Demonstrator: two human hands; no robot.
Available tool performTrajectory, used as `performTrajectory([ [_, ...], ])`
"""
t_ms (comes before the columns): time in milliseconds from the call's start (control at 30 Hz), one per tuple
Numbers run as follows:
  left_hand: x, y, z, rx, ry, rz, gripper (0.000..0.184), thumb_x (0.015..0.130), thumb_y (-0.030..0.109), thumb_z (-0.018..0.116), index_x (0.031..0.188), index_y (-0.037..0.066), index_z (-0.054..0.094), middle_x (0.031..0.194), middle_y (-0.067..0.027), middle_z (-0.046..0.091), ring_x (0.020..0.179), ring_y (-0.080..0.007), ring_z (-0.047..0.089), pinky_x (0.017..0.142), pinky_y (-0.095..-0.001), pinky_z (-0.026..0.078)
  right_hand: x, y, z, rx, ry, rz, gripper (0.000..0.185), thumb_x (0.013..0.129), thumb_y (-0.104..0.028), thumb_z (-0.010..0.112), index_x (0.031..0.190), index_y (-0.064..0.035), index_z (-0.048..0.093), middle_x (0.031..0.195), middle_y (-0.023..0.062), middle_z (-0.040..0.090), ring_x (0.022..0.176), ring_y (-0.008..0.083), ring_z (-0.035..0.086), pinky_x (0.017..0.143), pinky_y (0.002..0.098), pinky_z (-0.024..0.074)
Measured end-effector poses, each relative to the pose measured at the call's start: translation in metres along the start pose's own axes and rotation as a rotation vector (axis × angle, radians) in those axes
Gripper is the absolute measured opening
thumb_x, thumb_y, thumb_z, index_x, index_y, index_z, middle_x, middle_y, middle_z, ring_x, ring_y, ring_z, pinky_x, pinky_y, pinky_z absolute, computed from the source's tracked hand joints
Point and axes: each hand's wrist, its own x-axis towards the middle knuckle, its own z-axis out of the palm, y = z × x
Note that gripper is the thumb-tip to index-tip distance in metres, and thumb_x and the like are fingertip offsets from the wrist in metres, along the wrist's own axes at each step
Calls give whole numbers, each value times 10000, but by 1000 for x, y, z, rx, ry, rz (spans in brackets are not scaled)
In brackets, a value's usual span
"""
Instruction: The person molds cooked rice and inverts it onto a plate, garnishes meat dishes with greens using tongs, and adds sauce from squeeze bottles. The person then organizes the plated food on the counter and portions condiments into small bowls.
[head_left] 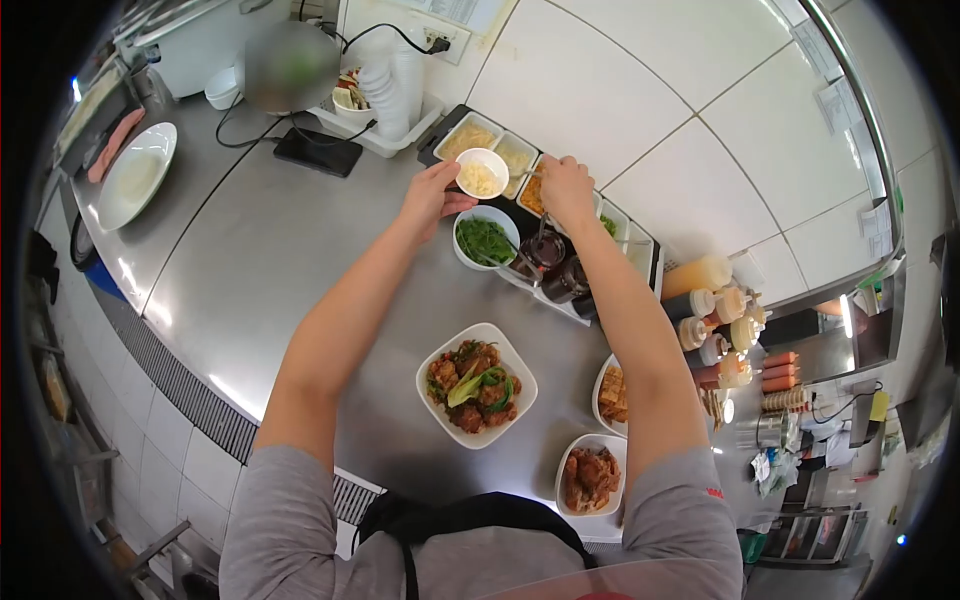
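My left hand (435, 196) holds a small white cup (482, 174) of pale chopped bits by its left side, just above a white bowl of chopped greens (485, 238). Over the row of condiment containers, my right hand (566, 190) has its fingers closed, apparently round a thin utensil handle at the container of orange bits (533, 196). Pale fillings sit in two more containers (468, 137) at the row's left end. Nearer my body, a square white bowl (477, 385) holds browned pieces with green leaves on top.
Two white bowls, one with browned meat (591, 478), stand at the right near my forearm. Squeeze bottles (705, 315) cluster right of dark sauce jars (566, 280). A phone (318, 151), a cable and an oval plate (138, 176) lie at the left.
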Motion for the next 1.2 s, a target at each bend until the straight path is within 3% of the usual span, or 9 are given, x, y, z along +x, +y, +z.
performTrajectory([
  [67, -18, 6, -4, 53, -125, 23, 393, 901, 242, 481, 1204, -8, 469, 929, -106, 611, 681, -158, 627, 593, -255, 536, -1, -12, -6, -24, 98, 17, 239, 793, -114, 507, 983, -9, 605, 833, 136, 588, 753, 276, 577, 695, 359, 472],
  [133, -39, 9, 0, 92, -151, 24, 393, 903, 254, 477, 1199, -5, 475, 912, -95, 617, 677, -149, 626, 593, -248, 531, -1, -23, -35, 1025, -300, 345, 269, 877, -192, 518, 1009, 28, 597, 862, 104, 626, 664, 152, 590, 595, 274, 498],
  [333, -124, 8, 38, 231, -265, -51, 428, 911, 314, 458, 1214, 13, 478, 932, -70, 614, 655, -124, 611, 591, -208, 503, -89, -26, -111, 1176, -558, 390, 228, 865, -184, 547, 903, 16, 648, 690, 38, 623, 540, 85, 550, 495, 225, 471],
  [467, -219, -24, 65, 332, -259, 58, 426, 919, 311, 448, 1231, 23, 479, 910, -75, 609, 547, -100, 555, 493, -206, 456, -176, 26, -187, 1166, -432, 383, 230, 858, -194, 558, 859, 22, 634, 662, -16, 573, 571, 58, 471, 502, 222, 378],
  [567, -299, -67, 66, 532, -215, 147, 298, 921, 239, 447, 1038, 16, 607, 617, 0, 518, 449, -34, 418, 400, -176, 313, -259, 106, -229, 1090, -191, 554, 220, 854, -192, 570, 857, 16, 643, 732, -28, 573, 580, 36, 419, 497, 199, 339],
  [733, -383, -149, 65, 583, 4, 173, 321, 924, 244, 436, 927, -13, 628, 539, 28, 445, 440, -23, 343, 395, -177, 249, -436, 264, -270, 1070, 209, 848, 239, 851, -186, 565, 902, 35, 642, 740, 64, 631, 576, 119, 591, 479, 245, 497],
  [1000, -411, -256, 87, 483, 561, 316, 346, 930, 283, 416, 891, 4, 616, 517, 63, 325, 440, -17, 245, 387, -177, 171, -708, 424, -218, 561, 271, 1443, 251, 826, -141, 520, 788, 78, 637, 586, 111, 604, 458, 155, 582, 407, 246, 468],
  [1133, -395, -265, 85, 519, 633, 414, 336, 930, 273, 413, 887, 13, 622, 542, 53, 347, 478, -30, 272, 419, -185, 214, -736, 480, -192, 518, 167, 1660, 250, 825, -139, 531, 767, 85, 625, 644, 118, 618, 480, 163, 589, 423, 258, 487],
  [1200, -383, -274, 69, 687, 662, 485, 337, 926, 271, 419, 879, 6, 623, 548, 45, 368, 487, -47, 292, 432, -205, 244, -737, 501, -172, 866, 706, 1704, 257, 820, -149, 555, 749, 89, 620, 708, 128, 619, 505, 165, 593, 416, 269, 483],
])
